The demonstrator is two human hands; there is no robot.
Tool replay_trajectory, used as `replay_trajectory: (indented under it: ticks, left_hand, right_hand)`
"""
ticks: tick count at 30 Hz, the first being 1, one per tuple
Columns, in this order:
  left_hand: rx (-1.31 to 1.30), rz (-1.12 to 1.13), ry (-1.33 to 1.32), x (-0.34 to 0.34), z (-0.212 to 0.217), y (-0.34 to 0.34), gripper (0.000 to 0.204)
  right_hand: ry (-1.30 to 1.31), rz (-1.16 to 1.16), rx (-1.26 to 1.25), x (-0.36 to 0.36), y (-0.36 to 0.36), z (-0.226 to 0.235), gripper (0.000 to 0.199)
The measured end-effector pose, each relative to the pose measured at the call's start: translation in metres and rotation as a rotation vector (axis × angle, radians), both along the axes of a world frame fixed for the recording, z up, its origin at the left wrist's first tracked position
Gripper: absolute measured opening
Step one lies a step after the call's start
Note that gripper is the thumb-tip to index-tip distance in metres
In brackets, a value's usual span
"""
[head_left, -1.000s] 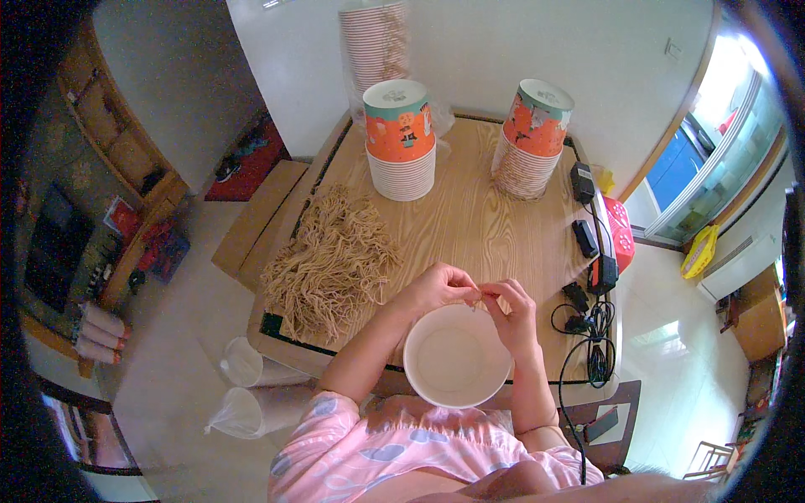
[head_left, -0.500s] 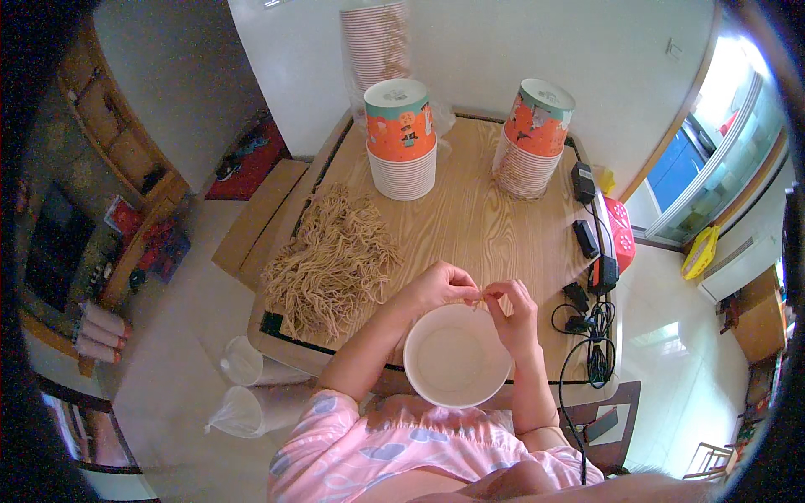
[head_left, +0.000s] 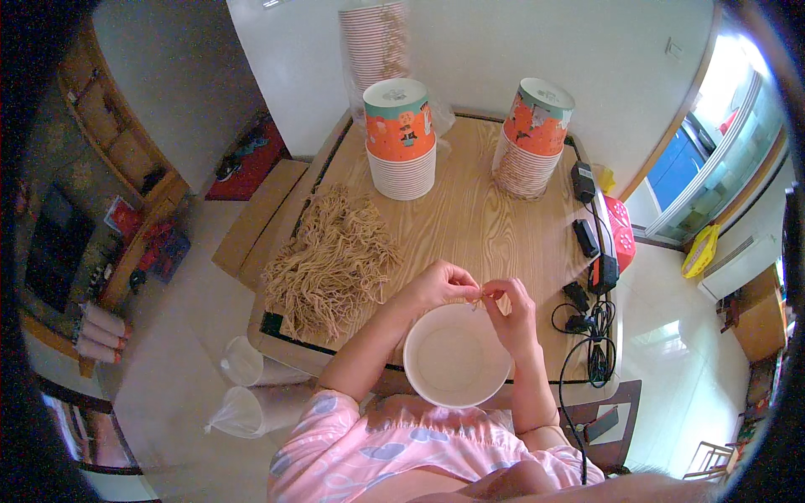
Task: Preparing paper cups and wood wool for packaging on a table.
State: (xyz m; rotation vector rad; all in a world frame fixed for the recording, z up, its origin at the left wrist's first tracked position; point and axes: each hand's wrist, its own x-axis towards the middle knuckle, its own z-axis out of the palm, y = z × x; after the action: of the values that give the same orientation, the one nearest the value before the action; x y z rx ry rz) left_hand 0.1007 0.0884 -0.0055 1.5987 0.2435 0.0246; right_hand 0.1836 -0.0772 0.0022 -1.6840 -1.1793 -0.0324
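My left hand (head_left: 438,286) and my right hand (head_left: 511,310) meet above the far rim of a white paper bowl (head_left: 457,355) at the near edge of the wooden table (head_left: 478,218). Both pinch a small bundle of tan strands (head_left: 476,298) between their fingertips. The bowl looks empty inside. To the left of my hands, on the table, lies a big heap of tan string-like strands (head_left: 331,261).
Two stacks of printed paper bowls (head_left: 401,138) (head_left: 530,136) stand at the back of the table, a tall sleeve of cups (head_left: 375,42) behind them. Black chargers and cables (head_left: 591,277) and a red box (head_left: 621,235) line the right edge. Clear plastic bags (head_left: 243,386) lie on the floor.
My hands stay over the bowl's far rim; the fingers have shifted slightly on the small bundle. Nothing else moved.
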Motion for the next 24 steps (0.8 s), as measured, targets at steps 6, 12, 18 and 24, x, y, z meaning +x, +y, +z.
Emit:
replay_trajectory:
  ticks: [6,12,18,24]
  left_hand:
    - [0.050,-0.038,-0.026,-0.0007,-0.0035,0.0010,0.015]
    - [0.044,-0.060,-0.055,-0.0001,-0.0092,0.0020,0.012]
    - [0.038,-0.039,-0.010,-0.0022,-0.0023,-0.0029,0.014]
    - [0.010,-0.029,-0.010,-0.0039,-0.0012,-0.0018,0.014]
  right_hand:
    - [0.012,0.017,0.013,0.0004,-0.0005,-0.0009,0.019]
    - [0.076,-0.009,-0.006,-0.0006,-0.0008,-0.0040,0.019]
    - [0.143,0.008,-0.064,0.0014,-0.0017,-0.0015,0.015]
    - [0.111,0.028,-0.010,0.0020,-0.0012,-0.0040,0.014]
